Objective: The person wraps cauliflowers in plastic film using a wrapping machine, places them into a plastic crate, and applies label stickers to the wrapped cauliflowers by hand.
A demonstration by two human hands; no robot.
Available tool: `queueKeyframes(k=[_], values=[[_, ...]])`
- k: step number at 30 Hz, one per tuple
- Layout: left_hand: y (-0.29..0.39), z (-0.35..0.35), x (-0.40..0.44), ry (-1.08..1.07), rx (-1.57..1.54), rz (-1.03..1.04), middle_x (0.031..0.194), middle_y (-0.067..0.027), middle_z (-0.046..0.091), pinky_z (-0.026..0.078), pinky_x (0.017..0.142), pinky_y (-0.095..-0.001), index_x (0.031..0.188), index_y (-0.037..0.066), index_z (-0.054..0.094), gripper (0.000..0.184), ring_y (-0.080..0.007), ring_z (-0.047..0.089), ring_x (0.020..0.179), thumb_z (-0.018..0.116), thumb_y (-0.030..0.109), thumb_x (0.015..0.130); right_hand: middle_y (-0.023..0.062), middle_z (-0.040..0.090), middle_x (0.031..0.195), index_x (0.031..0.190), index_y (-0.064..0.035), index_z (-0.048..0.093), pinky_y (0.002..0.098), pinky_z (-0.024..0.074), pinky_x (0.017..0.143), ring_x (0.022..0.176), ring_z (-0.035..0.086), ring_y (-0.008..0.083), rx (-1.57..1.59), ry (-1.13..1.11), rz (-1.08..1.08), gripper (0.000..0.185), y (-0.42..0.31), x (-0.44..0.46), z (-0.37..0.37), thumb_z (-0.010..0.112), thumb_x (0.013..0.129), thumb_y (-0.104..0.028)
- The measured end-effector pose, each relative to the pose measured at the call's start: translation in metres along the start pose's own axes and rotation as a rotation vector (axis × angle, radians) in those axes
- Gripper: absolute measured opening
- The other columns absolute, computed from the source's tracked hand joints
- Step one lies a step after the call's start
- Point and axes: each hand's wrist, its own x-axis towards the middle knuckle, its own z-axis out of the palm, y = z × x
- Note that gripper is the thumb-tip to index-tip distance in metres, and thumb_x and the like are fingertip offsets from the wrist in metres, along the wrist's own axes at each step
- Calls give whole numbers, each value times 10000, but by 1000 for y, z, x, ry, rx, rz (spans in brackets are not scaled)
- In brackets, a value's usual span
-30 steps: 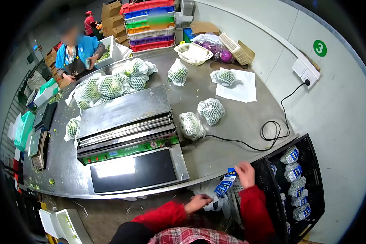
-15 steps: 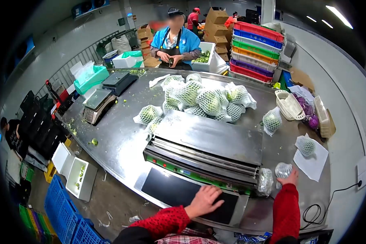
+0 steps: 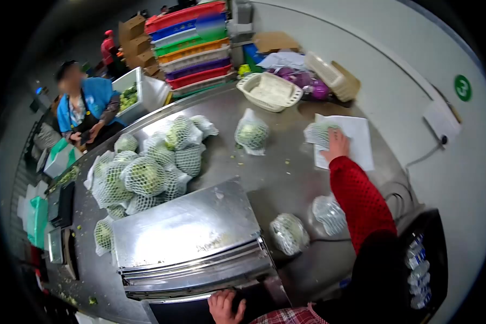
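My right hand (image 3: 337,143) reaches to the far right of the metal table and closes over the right end of a pale green vegetable in a white foam net (image 3: 317,133). This vegetable lies on a white sheet (image 3: 357,137). Nearer me are a round vegetable in clear film (image 3: 289,234) and a second shiny film-wrapped one (image 3: 329,214) beside my forearm. My left hand (image 3: 225,308) rests with loosely bent, separated fingers at the front of a metal wrapping machine (image 3: 186,224), near its dark plate; it holds nothing.
Several net-sleeved vegetables (image 3: 151,175) are heaped behind the machine, and one more (image 3: 251,133) stands apart. A cream basket (image 3: 269,92) sits near the stacked coloured crates (image 3: 191,48). A co-worker in blue (image 3: 89,105) stands across the table. A cable (image 3: 416,160) hangs at the right.
The view has turned right. My right hand has left the film-wrapped vegetable and moved away from me to the net-sleeved one on the sheet. My left hand stays by the machine's front.
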Motion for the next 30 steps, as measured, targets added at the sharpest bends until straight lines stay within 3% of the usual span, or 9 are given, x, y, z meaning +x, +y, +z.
queueKeyframes(k=[5, 11, 14, 17, 20, 24, 25, 27, 30], values=[[-4, 9, -1, 11, 64, -15, 1096, -152, 623, 414, 848, -484, 1118, 37, 632, 410, -351, 569, 1010, 745, 214, 765, 179, 305, 1500, 1513, -235, 219, 537, 362, 1033, 1381, 296, 356, -156, -322, 28, 1327, -2, 88, 9, 940, 414, -416], [-1, 11, 0, 5, 90, -40, 1062, -158, 632, 428, 814, -481, 1094, 33, 633, 411, -352, 589, 972, 763, 200, 741, 154, 403, 1406, 1469, -226, 312, 517, 477, 935, 1273, 431, 355, -389, -319, -22, 1164, 11, 103, 48, 909, 478, -358], [0, 7, 4, 19, 79, -19, 1071, -166, 630, 432, 815, -482, 1091, 32, 632, 406, -353, 590, 975, 764, 191, 741, 143, 519, 1240, 1353, -205, 435, 461, 516, 889, 1146, 521, 366, 29, -164, 313, 885, 17, 88, 14, 836, 581, -366], [5, 2, 5, 17, 42, -4, 1082, -168, 630, 433, 824, -483, 1092, 31, 630, 389, -357, 589, 986, 755, 179, 754, 139, 533, 1212, 1294, -185, 464, 463, 508, 882, 1142, 529, 342, 187, 11, 308, 840, 16, 64, -17, 842, 568, -375], [10, 1, 8, 56, 36, 3, 1122, -160, 631, 432, 862, -473, 1085, 28, 633, 355, -361, 589, 1019, 738, 163, 774, 171, 599, 1131, 1241, -72, 519, 429, 494, 887, 1050, 596, 330, 643, 143, 94, 799, 9, 34, -59, 878, 567, -308], [13, -38, 64, 88, -103, 375, 1043, -162, 636, 468, 801, -453, 1061, 34, 622, 401, -332, 601, 961, 780, 205, 734, 99, 659, 1037, 1156, 49, 566, 317, 507, 826, 918, 632, 172, 1445, -440, -93, 573, -62, -28, -154, 835, 698, -166], [3, -51, 91, -36, -67, 427, 1053, -161, 607, 430, 850, -462, 1089, 46, 594, 505, -318, 559, 1027, 805, 277, 693, 90, 661, 1036, 1150, 45, 576, 311, 511, 820, 916, 633, 155, 1497, -526, -139, 535, -89, -44, -172, 824, 712, -135], [-3, -63, 149, 389, -89, 405, 1325, -292, 467, 406, 974, -487, 1403, 27, 369, 910, -402, 484, 1215, 823, 364, 691, 91, 660, 1062, 1171, 43, 570, 307, 512, 842, 929, 636, 155, 1511, -673, -371, 564, -143, -73, -208, 836, 711, -144], [-33, -74, 226, 387, -186, 256, 1480, -264, 322, 259, 1130, -469, 1446, 3, 298, 956, -389, 325, 1372, 790, 370, 713, 151, 641, 1108, 1233, 24, 553, 328, 491, 903, 1014, 617, 209, 1174, -440, -764, 725, -213, -121, -205, 852, 679, -335]])
